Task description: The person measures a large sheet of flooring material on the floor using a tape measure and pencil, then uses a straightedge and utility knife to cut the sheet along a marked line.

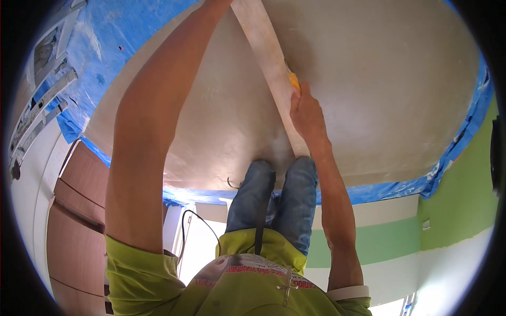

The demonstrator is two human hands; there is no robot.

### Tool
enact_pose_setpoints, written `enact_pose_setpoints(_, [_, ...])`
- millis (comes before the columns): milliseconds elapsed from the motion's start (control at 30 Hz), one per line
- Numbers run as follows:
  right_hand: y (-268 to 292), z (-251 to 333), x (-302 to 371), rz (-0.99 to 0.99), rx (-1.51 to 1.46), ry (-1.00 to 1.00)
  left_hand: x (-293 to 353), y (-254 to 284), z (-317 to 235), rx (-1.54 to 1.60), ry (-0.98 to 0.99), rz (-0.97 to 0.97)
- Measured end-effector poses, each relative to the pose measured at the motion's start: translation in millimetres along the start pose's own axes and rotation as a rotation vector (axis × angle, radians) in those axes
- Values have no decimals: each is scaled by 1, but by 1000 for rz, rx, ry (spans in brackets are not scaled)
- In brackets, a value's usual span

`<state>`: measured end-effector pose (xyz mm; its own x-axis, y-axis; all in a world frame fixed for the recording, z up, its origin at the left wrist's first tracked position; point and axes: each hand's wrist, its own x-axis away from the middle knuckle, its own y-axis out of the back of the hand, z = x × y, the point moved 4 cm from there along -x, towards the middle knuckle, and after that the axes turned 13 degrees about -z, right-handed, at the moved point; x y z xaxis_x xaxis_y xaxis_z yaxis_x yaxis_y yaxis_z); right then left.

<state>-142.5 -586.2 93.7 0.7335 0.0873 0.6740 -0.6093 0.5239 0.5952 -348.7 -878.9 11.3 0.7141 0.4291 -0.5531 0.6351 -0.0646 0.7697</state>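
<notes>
A long pale strip (pixel 266 58) lies lengthwise across a large brown-grey sheet (pixel 369 105), its lower end by my knees. My right hand (pixel 307 113) is closed around a small yellow-handled tool, seemingly a utility knife (pixel 294 80), with its dark narrow tip pointing away along the strip's right edge. The hand rests against that edge. My left arm stretches to the far end of the strip, where my left hand (pixel 217 4) is mostly cut off by the top of the picture, its fingers hidden.
Blue plastic sheeting (pixel 113 39) spreads beneath and around the sheet. Metal ladders (pixel 39 105) stand at far left, above brown wood-look panels (pixel 79 210). My jeans-clad knees (pixel 258 176) are at the sheet's near edge. A dark cable (pixel 200 215) curves beside me; a green wall (pixel 458 205) rises at right.
</notes>
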Motion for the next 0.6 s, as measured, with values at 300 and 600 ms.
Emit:
enact_pose_setpoints(300, [4,-23,29,70,8,-70,-1,-5,6,-49,-29,-10])
enact_pose_setpoints(600, [-4,-50,51,34,42,-48,0,-4,3,-14,-7,18])
